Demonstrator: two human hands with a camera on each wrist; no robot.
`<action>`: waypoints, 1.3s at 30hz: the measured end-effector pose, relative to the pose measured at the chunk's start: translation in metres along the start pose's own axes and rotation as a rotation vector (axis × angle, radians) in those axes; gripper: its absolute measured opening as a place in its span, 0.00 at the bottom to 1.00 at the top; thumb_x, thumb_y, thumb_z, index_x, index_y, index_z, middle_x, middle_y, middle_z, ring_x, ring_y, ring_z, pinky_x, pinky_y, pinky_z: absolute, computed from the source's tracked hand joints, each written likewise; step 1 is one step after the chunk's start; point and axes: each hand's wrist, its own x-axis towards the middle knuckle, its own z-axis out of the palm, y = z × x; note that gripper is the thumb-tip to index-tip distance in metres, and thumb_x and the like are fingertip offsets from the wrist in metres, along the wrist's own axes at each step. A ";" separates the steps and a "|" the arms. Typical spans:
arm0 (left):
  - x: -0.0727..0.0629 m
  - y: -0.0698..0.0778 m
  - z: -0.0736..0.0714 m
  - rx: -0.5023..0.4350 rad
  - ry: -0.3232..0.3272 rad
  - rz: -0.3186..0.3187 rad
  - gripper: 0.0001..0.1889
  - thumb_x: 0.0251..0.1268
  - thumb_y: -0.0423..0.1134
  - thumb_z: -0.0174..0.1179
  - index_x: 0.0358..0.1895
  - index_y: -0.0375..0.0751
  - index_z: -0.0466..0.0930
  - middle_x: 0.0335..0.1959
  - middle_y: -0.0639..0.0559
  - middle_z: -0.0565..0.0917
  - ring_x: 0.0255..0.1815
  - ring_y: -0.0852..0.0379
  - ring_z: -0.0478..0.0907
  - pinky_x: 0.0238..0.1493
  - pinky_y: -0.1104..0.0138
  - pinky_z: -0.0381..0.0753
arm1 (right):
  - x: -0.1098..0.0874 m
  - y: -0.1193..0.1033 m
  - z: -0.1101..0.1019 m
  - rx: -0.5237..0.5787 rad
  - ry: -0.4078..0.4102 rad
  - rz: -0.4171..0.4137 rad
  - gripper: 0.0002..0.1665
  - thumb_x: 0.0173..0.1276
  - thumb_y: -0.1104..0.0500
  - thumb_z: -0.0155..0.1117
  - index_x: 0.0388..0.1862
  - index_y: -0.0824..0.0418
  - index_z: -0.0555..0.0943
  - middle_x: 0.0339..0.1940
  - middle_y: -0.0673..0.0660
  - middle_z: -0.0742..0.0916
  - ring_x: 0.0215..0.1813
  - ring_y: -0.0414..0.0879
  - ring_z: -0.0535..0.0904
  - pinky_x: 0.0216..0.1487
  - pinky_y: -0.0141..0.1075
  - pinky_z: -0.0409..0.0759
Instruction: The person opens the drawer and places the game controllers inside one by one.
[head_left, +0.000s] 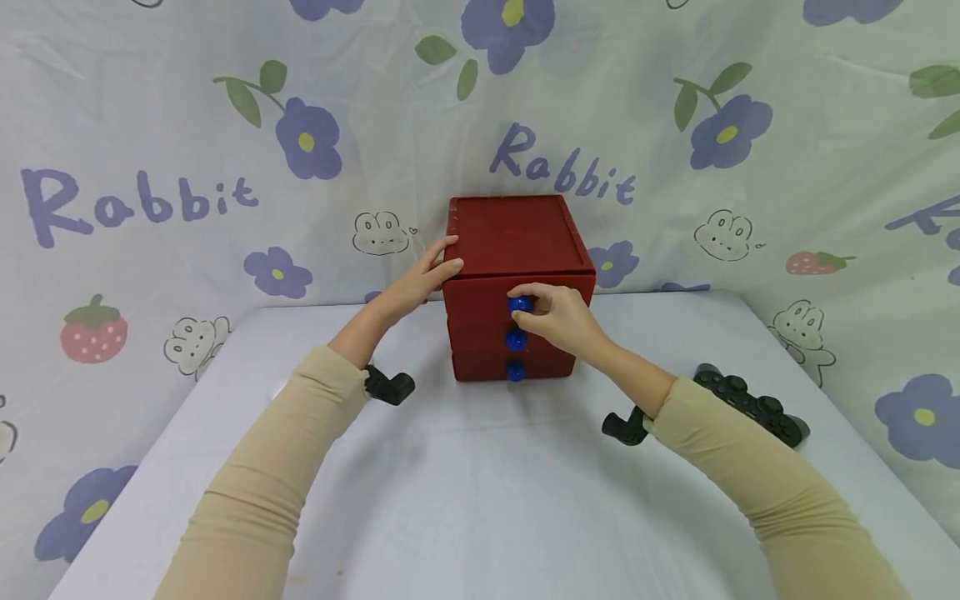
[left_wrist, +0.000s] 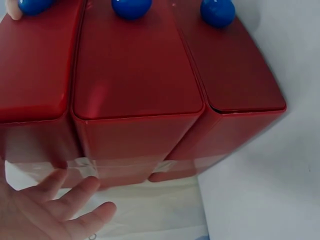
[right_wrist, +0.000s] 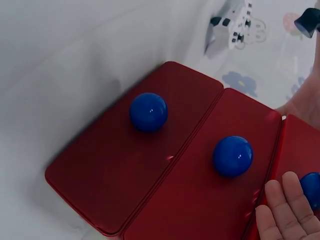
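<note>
A red box of three stacked drawers (head_left: 517, 237) stands on the white table, each drawer front bearing a round blue knob. My right hand (head_left: 562, 318) pinches the top knob (head_left: 520, 305) between thumb and forefinger; its other fingers show beside that knob in the right wrist view. Below it sit the middle knob (head_left: 516, 340) and the bottom knob (head_left: 515, 371). My left hand (head_left: 416, 287) rests against the upper left edge of the box, and its fingers (left_wrist: 75, 200) look spread and nearly straight in the left wrist view. The drawers' insides are hidden.
On the right of the white table (head_left: 480, 508) lies a long black object with round bumps (head_left: 750, 406), partly behind my right sleeve. Black wrist-worn pieces stick out at the left cuff (head_left: 390, 386) and right cuff (head_left: 624, 427). A printed cloth (head_left: 420, 133) hangs behind the box.
</note>
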 end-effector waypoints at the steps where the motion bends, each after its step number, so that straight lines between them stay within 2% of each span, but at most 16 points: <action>1: 0.000 0.000 0.000 0.003 0.000 0.000 0.32 0.68 0.54 0.40 0.72 0.61 0.39 0.70 0.42 0.55 0.67 0.38 0.56 0.61 0.39 0.53 | 0.001 0.000 0.000 -0.001 0.002 0.004 0.18 0.60 0.61 0.63 0.51 0.60 0.79 0.23 0.55 0.80 0.27 0.46 0.72 0.27 0.31 0.72; 7: 0.000 0.002 0.000 0.010 0.006 -0.007 0.32 0.67 0.55 0.40 0.72 0.62 0.39 0.71 0.42 0.53 0.67 0.35 0.55 0.60 0.37 0.51 | 0.005 0.001 0.000 0.000 0.011 0.016 0.18 0.61 0.60 0.63 0.51 0.60 0.79 0.22 0.56 0.80 0.27 0.46 0.72 0.27 0.31 0.72; 12: -0.001 0.005 0.000 0.013 -0.004 -0.016 0.33 0.67 0.54 0.39 0.72 0.61 0.38 0.71 0.41 0.51 0.68 0.35 0.54 0.59 0.36 0.51 | 0.008 0.003 -0.001 0.036 0.000 0.037 0.18 0.61 0.60 0.62 0.51 0.60 0.79 0.30 0.58 0.85 0.32 0.46 0.79 0.34 0.32 0.78; 16: -0.008 0.016 0.001 0.007 -0.010 -0.032 0.32 0.68 0.52 0.39 0.72 0.57 0.38 0.71 0.38 0.49 0.68 0.34 0.52 0.59 0.36 0.52 | 0.009 0.003 -0.003 0.073 -0.027 0.055 0.19 0.61 0.60 0.62 0.52 0.60 0.78 0.35 0.59 0.86 0.35 0.47 0.82 0.38 0.35 0.79; 20: -0.019 0.030 0.003 0.011 -0.022 -0.033 0.32 0.69 0.49 0.39 0.73 0.53 0.38 0.71 0.35 0.48 0.68 0.32 0.51 0.59 0.36 0.51 | 0.011 0.007 -0.006 0.181 -0.072 0.099 0.20 0.61 0.60 0.62 0.54 0.61 0.78 0.38 0.61 0.85 0.38 0.48 0.83 0.44 0.39 0.80; 22: -0.020 0.032 0.004 0.011 -0.023 -0.030 0.32 0.69 0.48 0.38 0.73 0.52 0.38 0.71 0.35 0.48 0.68 0.32 0.51 0.59 0.36 0.51 | 0.013 0.007 -0.007 0.236 -0.090 0.132 0.21 0.61 0.59 0.63 0.54 0.60 0.77 0.39 0.61 0.85 0.39 0.48 0.83 0.47 0.42 0.79; 25: -0.017 0.027 0.003 0.004 -0.020 -0.026 0.32 0.69 0.49 0.39 0.73 0.54 0.38 0.71 0.36 0.49 0.68 0.33 0.51 0.60 0.36 0.51 | 0.013 0.008 -0.009 0.265 -0.120 0.157 0.22 0.62 0.58 0.62 0.56 0.59 0.76 0.40 0.61 0.85 0.40 0.48 0.83 0.48 0.44 0.78; 31: -0.003 0.004 0.000 0.010 0.008 -0.015 0.32 0.67 0.55 0.40 0.72 0.62 0.40 0.71 0.41 0.51 0.68 0.36 0.53 0.58 0.36 0.54 | 0.005 0.014 -0.013 0.264 -0.193 0.119 0.25 0.65 0.57 0.59 0.62 0.57 0.71 0.42 0.63 0.84 0.40 0.50 0.83 0.49 0.43 0.78; 39: -0.005 0.003 0.001 0.015 0.004 -0.012 0.32 0.68 0.56 0.40 0.72 0.64 0.39 0.72 0.42 0.50 0.69 0.37 0.52 0.60 0.37 0.51 | -0.023 0.021 -0.010 0.311 -0.145 0.117 0.26 0.64 0.57 0.59 0.62 0.57 0.71 0.44 0.65 0.83 0.34 0.50 0.82 0.44 0.41 0.80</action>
